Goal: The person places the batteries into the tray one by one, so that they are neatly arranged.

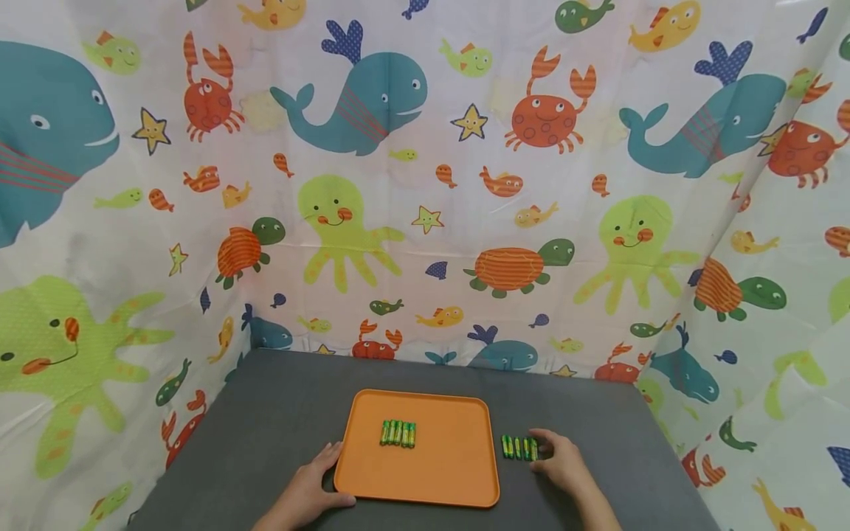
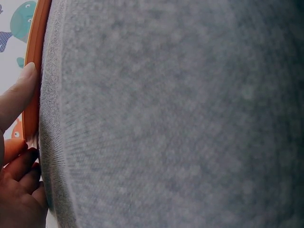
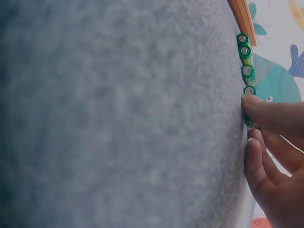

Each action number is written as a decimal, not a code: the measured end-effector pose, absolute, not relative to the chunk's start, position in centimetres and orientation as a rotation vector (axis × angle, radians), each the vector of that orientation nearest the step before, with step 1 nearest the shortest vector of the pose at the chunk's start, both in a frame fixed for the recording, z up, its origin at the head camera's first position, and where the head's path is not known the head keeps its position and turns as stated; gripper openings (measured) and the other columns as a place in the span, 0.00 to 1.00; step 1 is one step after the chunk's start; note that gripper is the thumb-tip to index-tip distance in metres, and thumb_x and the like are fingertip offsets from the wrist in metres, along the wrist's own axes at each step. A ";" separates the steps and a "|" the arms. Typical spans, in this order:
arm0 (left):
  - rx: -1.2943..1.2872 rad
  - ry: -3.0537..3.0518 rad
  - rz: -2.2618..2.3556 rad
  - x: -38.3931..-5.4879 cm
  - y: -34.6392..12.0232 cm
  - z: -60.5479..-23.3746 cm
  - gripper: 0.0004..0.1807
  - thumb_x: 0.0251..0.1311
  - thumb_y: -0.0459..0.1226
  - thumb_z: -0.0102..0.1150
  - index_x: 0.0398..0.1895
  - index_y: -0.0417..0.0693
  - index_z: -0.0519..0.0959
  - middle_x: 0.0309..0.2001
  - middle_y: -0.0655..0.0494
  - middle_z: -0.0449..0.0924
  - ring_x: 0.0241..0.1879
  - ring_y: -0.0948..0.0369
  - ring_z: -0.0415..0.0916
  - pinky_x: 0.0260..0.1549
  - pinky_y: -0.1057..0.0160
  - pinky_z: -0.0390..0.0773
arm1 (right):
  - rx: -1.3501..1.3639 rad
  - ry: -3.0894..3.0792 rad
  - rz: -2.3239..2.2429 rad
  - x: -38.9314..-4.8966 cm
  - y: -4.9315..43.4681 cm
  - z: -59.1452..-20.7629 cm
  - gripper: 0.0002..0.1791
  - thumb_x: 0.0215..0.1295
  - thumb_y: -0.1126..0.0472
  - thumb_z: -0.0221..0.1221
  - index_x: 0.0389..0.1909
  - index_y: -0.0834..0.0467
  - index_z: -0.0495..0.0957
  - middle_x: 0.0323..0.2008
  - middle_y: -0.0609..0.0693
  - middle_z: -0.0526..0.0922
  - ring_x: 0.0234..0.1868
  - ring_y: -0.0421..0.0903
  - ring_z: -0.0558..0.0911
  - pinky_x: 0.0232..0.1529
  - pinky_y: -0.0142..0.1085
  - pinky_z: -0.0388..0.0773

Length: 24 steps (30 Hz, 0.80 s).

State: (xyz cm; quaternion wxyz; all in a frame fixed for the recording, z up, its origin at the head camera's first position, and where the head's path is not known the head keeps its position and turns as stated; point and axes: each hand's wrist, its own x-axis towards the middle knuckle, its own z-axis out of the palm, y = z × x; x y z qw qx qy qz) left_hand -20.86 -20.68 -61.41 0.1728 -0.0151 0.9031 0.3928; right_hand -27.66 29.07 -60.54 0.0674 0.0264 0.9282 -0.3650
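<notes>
On the grey table lies an orange tray (image 1: 451, 472) with a row of several green AA-type batteries (image 1: 398, 434) inside it, left of its middle. My left hand (image 1: 307, 483) holds the tray's near left corner, fingers along the left rim and thumb at the front edge. Outside the tray, to its right, a second row of green batteries (image 1: 517, 448) lies side by side. My right hand (image 1: 561, 463) pinches the rightmost battery (image 1: 534, 450) of that row, thumb at its near end and forefinger at its far end. In the right wrist view the thumb (image 3: 270, 114) partly covers it.
The grey table (image 1: 292, 398) extends around the tray. A white curtain (image 1: 412, 324) printed with sea animals hangs at the back and along both sides.
</notes>
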 end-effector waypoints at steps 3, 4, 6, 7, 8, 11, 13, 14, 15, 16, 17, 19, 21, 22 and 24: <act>-0.049 2.565 1.111 -20.9 -20.8 -61.4 0.66 0.34 0.61 0.80 0.78 0.44 0.62 0.77 0.35 0.56 0.75 0.34 0.53 0.63 0.27 0.59 | 0.076 2.802 -1.118 -27.6 29.1 -60.5 0.36 0.43 0.70 0.77 0.59 0.62 0.81 0.45 0.59 0.86 0.44 0.53 0.85 0.46 0.53 0.81; -0.048 2.564 1.116 -20.9 -20.8 -61.4 0.66 0.34 0.61 0.80 0.78 0.44 0.62 0.77 0.35 0.55 0.75 0.34 0.53 0.63 0.27 0.59 | 0.080 2.802 -1.130 -27.6 29.1 -60.4 0.36 0.43 0.69 0.77 0.59 0.62 0.80 0.45 0.59 0.87 0.43 0.52 0.85 0.45 0.52 0.81; -0.041 2.564 1.118 -20.9 -20.8 -61.4 0.66 0.34 0.61 0.80 0.78 0.44 0.62 0.77 0.35 0.55 0.75 0.33 0.53 0.63 0.27 0.60 | 0.092 2.802 -1.159 -27.5 29.2 -60.3 0.36 0.44 0.69 0.77 0.59 0.63 0.80 0.44 0.58 0.87 0.42 0.51 0.85 0.43 0.49 0.82; -0.037 2.564 1.121 -20.9 -20.8 -61.5 0.66 0.34 0.61 0.80 0.78 0.44 0.62 0.77 0.35 0.55 0.75 0.33 0.53 0.63 0.27 0.60 | 0.100 2.801 -1.178 -27.4 29.2 -60.2 0.35 0.44 0.69 0.77 0.59 0.64 0.80 0.43 0.58 0.87 0.42 0.51 0.85 0.41 0.47 0.82; -0.031 2.565 1.121 -20.9 -20.8 -61.5 0.66 0.34 0.61 0.80 0.78 0.43 0.61 0.77 0.35 0.55 0.75 0.33 0.53 0.63 0.27 0.60 | 0.108 2.801 -1.197 -27.4 29.2 -60.2 0.35 0.44 0.70 0.77 0.59 0.64 0.80 0.43 0.58 0.87 0.41 0.50 0.85 0.39 0.46 0.82; -0.021 2.571 1.124 -20.8 -20.8 -61.6 0.66 0.35 0.61 0.80 0.78 0.43 0.61 0.77 0.35 0.55 0.75 0.33 0.53 0.63 0.27 0.60 | 0.120 2.803 -1.249 -27.3 29.1 -60.0 0.35 0.46 0.70 0.75 0.60 0.67 0.79 0.45 0.62 0.86 0.41 0.51 0.86 0.35 0.42 0.83; -0.019 2.572 1.133 -20.7 -20.9 -61.7 0.65 0.36 0.61 0.80 0.78 0.43 0.61 0.77 0.35 0.55 0.75 0.33 0.52 0.63 0.27 0.59 | 0.126 2.799 -1.289 -27.2 29.1 -59.9 0.35 0.48 0.71 0.74 0.61 0.68 0.77 0.48 0.65 0.85 0.42 0.52 0.87 0.35 0.41 0.84; -0.019 2.573 1.131 -20.7 -20.9 -61.7 0.65 0.36 0.61 0.80 0.78 0.43 0.61 0.77 0.35 0.55 0.75 0.33 0.52 0.63 0.27 0.59 | 0.126 2.796 -1.311 -27.1 29.0 -59.8 0.34 0.49 0.71 0.74 0.61 0.69 0.77 0.50 0.67 0.84 0.43 0.53 0.88 0.35 0.41 0.85; -0.021 2.572 1.134 -20.7 -20.9 -61.7 0.65 0.35 0.61 0.80 0.78 0.44 0.61 0.77 0.35 0.55 0.75 0.34 0.52 0.63 0.27 0.59 | 0.133 2.788 -1.336 -27.1 28.9 -59.7 0.34 0.51 0.71 0.74 0.61 0.70 0.77 0.50 0.67 0.85 0.43 0.54 0.88 0.36 0.41 0.85; -0.023 2.571 1.134 -20.6 -20.8 -61.7 0.65 0.35 0.61 0.80 0.78 0.44 0.61 0.77 0.35 0.55 0.75 0.34 0.52 0.63 0.27 0.59 | 0.136 2.781 -1.361 -27.0 28.8 -59.6 0.32 0.52 0.71 0.73 0.61 0.70 0.77 0.49 0.67 0.85 0.43 0.53 0.88 0.37 0.41 0.85; -0.027 2.569 1.135 -20.6 -20.8 -61.7 0.66 0.35 0.61 0.80 0.78 0.44 0.61 0.77 0.35 0.55 0.75 0.34 0.52 0.63 0.27 0.59 | 0.138 2.776 -1.380 -27.0 28.7 -59.5 0.31 0.53 0.70 0.73 0.60 0.70 0.78 0.49 0.66 0.86 0.43 0.53 0.88 0.37 0.41 0.85; -0.035 2.568 1.128 -20.7 -20.8 -61.7 0.66 0.34 0.61 0.80 0.78 0.44 0.61 0.77 0.35 0.55 0.75 0.33 0.52 0.63 0.27 0.59 | 0.117 2.778 -1.388 -27.0 28.4 -59.3 0.28 0.54 0.70 0.72 0.57 0.70 0.80 0.47 0.64 0.87 0.41 0.51 0.89 0.37 0.40 0.85; -0.042 2.572 1.123 -20.7 -20.8 -61.7 0.66 0.34 0.61 0.81 0.78 0.44 0.61 0.77 0.35 0.55 0.74 0.33 0.53 0.63 0.27 0.60 | 0.093 2.783 -1.385 -27.0 28.2 -59.1 0.25 0.54 0.70 0.72 0.55 0.69 0.81 0.46 0.62 0.88 0.40 0.49 0.88 0.36 0.39 0.85; -0.045 2.576 1.115 -20.8 -20.7 -61.7 0.66 0.33 0.61 0.81 0.78 0.44 0.61 0.77 0.35 0.55 0.74 0.33 0.53 0.62 0.27 0.60 | 0.082 2.789 -1.379 -27.0 28.0 -59.0 0.25 0.54 0.70 0.72 0.55 0.68 0.81 0.46 0.62 0.87 0.39 0.48 0.88 0.35 0.39 0.84; -0.048 2.585 1.104 -20.9 -20.7 -61.8 0.66 0.33 0.61 0.80 0.78 0.45 0.62 0.77 0.35 0.56 0.74 0.32 0.54 0.62 0.26 0.59 | 0.058 2.798 -1.374 -27.0 27.8 -58.9 0.25 0.54 0.70 0.72 0.55 0.68 0.81 0.48 0.64 0.87 0.39 0.48 0.88 0.34 0.38 0.84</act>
